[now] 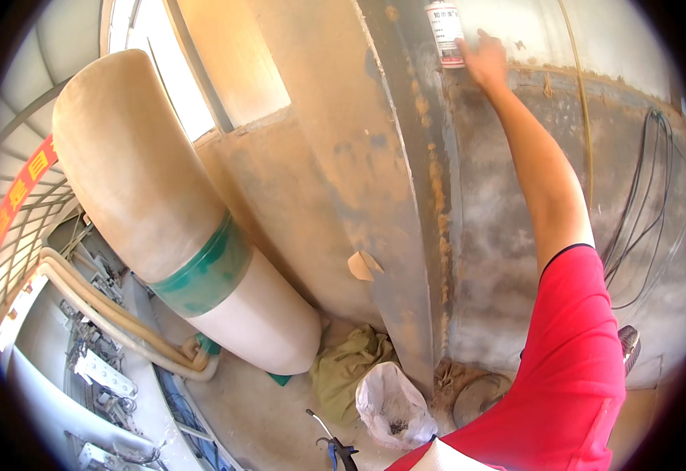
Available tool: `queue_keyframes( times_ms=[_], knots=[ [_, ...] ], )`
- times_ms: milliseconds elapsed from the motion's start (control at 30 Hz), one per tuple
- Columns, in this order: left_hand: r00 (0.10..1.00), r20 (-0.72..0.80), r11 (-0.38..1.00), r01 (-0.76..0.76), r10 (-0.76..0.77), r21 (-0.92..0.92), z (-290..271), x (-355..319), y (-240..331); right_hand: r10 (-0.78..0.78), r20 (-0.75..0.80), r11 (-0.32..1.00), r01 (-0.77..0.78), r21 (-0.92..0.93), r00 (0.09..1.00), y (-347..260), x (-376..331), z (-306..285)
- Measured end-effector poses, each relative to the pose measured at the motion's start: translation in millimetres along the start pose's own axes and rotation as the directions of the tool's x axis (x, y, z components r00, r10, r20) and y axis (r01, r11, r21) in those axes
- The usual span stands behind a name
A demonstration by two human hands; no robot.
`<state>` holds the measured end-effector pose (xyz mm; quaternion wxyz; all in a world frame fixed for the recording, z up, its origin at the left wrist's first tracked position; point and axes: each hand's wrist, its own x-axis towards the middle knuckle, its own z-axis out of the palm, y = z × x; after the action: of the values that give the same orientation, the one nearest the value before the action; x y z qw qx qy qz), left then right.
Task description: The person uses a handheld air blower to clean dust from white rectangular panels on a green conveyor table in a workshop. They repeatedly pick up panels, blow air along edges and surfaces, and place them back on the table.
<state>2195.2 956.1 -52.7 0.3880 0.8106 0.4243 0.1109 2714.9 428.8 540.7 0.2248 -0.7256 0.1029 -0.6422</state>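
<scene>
At the top of the head view my right hand (484,61) reaches up to a white and red spray-type can (446,35) that stands against the wall, its top cut off by the frame. A fingertip is at the can's right side; whether it touches cannot be told. The fingers are spread rather than wrapped round the can. My bare right forearm rises out of a red sleeve (562,337). My left hand is out of the picture. At the lower edge shows an air blow gun (341,451) with a thin metal nozzle; its lower part is cut off.
A tall beige filter bag (139,157) with a green band stands at the left, near ribbed hoses (123,314) and machinery (103,373). On the floor are a green cloth sack (347,365) and a white sack (394,404). Black cables (641,204) hang on the right wall.
</scene>
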Motion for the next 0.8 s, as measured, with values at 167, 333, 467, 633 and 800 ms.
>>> queue_keyframes(
  times_ms=[167,333,467,633,800],
  knots=[
    [1.000,0.002,1.000,-0.009,0.009,0.000,-11.7,-13.8,-30.3,-0.015,-0.059,1.000,0.017,0.026,0.998,-7.0,-23.9,-24.0],
    [0.999,0.018,0.999,-0.028,0.028,-0.022,-29.0,-38.2,-65.5,0.308,-0.207,0.771,-0.115,0.626,0.929,-49.5,-37.4,-76.6],
    [1.000,0.016,1.000,-0.023,0.023,-0.015,-41.4,-60.1,-108.9,0.324,-0.112,0.301,0.010,0.954,0.939,-120.5,-63.1,-120.9],
    [0.989,-0.125,0.995,0.090,-0.083,0.050,-65.8,-123.3,-251.4,-0.327,-0.032,0.025,0.042,0.999,0.945,-316.2,-214.9,-211.3],
    [0.856,-0.238,0.888,0.439,-0.460,-0.136,-67.3,-300.5,-278.0,-0.621,-0.563,-0.488,0.294,0.822,0.545,-390.0,-408.3,-304.9]
  ],
)
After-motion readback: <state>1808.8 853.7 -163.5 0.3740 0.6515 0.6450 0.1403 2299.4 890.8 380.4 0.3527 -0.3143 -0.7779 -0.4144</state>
